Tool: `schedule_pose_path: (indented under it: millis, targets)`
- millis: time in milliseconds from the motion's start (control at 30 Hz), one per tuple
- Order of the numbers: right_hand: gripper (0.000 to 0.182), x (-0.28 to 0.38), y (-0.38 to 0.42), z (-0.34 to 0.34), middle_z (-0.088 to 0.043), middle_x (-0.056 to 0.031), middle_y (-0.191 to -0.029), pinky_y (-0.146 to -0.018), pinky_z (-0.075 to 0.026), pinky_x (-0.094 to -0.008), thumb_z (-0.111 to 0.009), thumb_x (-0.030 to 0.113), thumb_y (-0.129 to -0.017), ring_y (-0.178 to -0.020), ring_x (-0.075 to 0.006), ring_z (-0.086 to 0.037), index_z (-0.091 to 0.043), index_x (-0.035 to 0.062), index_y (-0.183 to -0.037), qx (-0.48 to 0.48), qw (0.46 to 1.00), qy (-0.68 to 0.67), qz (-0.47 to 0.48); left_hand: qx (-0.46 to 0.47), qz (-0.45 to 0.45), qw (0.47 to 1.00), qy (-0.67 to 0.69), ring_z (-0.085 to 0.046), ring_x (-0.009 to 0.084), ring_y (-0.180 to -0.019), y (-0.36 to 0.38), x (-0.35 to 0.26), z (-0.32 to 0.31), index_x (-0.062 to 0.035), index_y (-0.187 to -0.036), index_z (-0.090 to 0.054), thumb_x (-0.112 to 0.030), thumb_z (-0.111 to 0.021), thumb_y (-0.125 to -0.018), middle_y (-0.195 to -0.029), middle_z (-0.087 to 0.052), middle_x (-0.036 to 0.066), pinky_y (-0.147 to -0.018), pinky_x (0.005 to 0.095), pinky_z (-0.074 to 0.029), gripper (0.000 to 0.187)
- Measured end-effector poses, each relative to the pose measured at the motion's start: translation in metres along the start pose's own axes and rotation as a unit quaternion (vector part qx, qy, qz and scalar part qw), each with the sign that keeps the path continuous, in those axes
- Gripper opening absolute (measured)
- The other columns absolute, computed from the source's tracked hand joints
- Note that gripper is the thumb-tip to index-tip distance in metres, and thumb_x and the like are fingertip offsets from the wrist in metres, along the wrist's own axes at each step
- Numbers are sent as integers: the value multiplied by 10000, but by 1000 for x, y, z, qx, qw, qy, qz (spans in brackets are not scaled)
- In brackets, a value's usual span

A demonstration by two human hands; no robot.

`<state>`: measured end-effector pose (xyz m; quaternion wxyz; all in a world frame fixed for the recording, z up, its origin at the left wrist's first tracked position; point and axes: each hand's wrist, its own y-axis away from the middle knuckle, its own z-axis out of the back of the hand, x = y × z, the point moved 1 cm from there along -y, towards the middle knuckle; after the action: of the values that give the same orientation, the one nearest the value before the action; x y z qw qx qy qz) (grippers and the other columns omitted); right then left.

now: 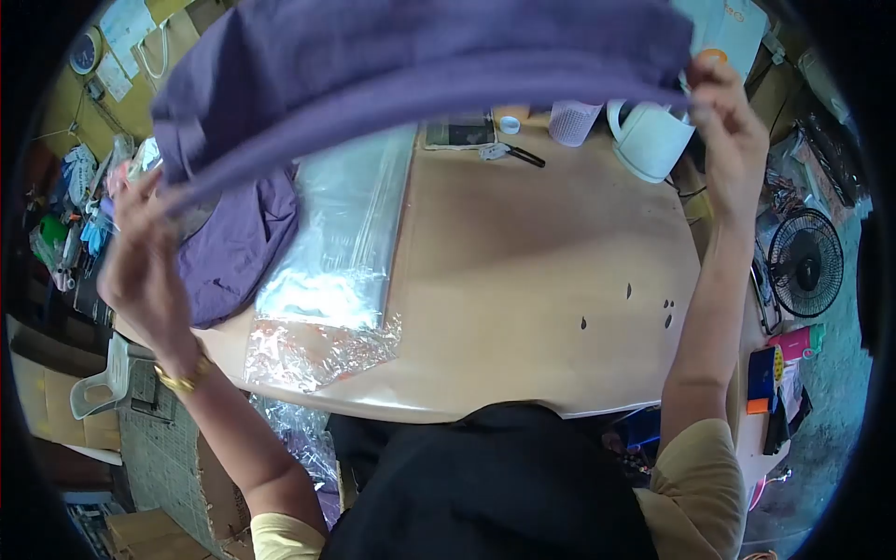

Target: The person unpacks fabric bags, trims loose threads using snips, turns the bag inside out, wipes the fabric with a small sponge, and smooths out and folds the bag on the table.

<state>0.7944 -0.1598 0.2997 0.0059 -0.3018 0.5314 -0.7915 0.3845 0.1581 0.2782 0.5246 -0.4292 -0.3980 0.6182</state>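
Observation:
A purple cloth [420, 65] is stretched wide in the air above the far side of the table, blurred by motion. My left hand [149, 252] grips its lower left corner, the fingers closed on it. At the right end, my right hand [728, 121] pinches the other corner. Below my left hand, a second purple cloth [238, 247] lies on the table's left part. Beside it is a stack of clear plastic bags [336, 233], with crinkled clear plastic [322, 353] at its near end.
On the tan table [523, 280] stand a white kettle [651, 142] and a pink perforated cup [572, 121] at the back. A small cutter [523, 157] lies near a dark flat item [459, 133]. A black fan [806, 263] stands at the right.

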Motion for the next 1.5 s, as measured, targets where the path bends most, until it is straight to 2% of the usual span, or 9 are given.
schedule_pose_path:
  millis: [167,233,367,533,633,1067,1167,1233,1500]
  targets:
    - [50,-10,121,-23,-593,-109,-1256,-1009,-448,-364,-681,-53,-813,-1172,-239,-581,-688,-24,-852,112,970,166,-140,116,67,991,-25,-683,260,-1040,134,-15,-29,-133,-859,-772,52,-771,-672,-807,-736,-5,-1202,582,-219,263]
    - [157,-36,184,-22,-583,-125,-1260,-1002,-463,-367,-740,-71,-764,-1190,-245,-572,-675,-19,-897,217,950,96,-204,282,98,953,-51,-685,251,-1022,180,-20,-34,-135,-839,-741,-68,-805,-714,-717,-680,-28,-1215,575,-170,156]
    - [273,-30,221,-17,-574,-142,-1258,-990,-473,-375,-792,-55,-727,-1204,-265,-564,-666,4,-962,205,907,78,-359,302,223,927,14,-651,269,-1123,190,-38,-27,-143,-919,-754,-267,-884,-685,-830,-681,8,-1196,554,-213,295]
    - [251,-11,203,-57,-628,-134,-1166,-1039,-429,-428,-784,-60,-730,-1058,-308,-635,-650,51,-912,101,961,199,-164,326,150,933,10,-541,303,-1315,150,-52,-48,-105,-1003,-742,-252,-866,-717,-1253,-668,92,-1181,525,-271,344]
    - [172,-48,204,-44,-692,-75,-953,-1088,-378,-460,-765,-23,-770,-931,-236,-676,-674,61,-890,216,947,227,-77,315,154,935,56,-657,270,-1154,167,-24,-51,-81,-977,-747,-169,-805,-798,-1088,-737,97,-1167,515,-308,208]
    - [102,-44,194,-45,-640,-21,-740,-1172,-290,-477,-728,31,-845,-772,-152,-631,-705,60,-940,213,943,64,-247,238,344,888,194,-696,192,-937,171,-36,-60,-40,-998,-723,-98,-683,-901,-937,-753,81,-1185,500,-264,120]
    - [165,-14,177,-52,-631,-24,-771,-1147,-316,-490,-793,81,-789,-842,-171,-637,-700,72,-926,185,932,27,-312,311,239,914,110,-676,217,-865,143,-59,-53,-69,-929,-713,-136,-789,-788,-856,-719,60,-1177,503,-262,174]
    - [330,-15,173,-46,-637,-32,-888,-1115,-339,-505,-867,159,-701,-967,-207,-628,-688,102,-972,395,888,198,-125,397,155,905,0,-645,253,-819,140,-62,-51,-102,-915,-697,-195,-883,-641,-800,-661,34,-1145,506,-292,344]
    - [466,42,153,-116,-640,-37,-928,-1073,-358,-474,-900,238,-620,-966,-227,-620,-660,90,-991,389,894,222,6,425,47,904,-1,-621,252,-995,96,-136,-98,-123,-1128,-685,-303,-907,-586,-992,-643,30,-1111,504,-335,613]
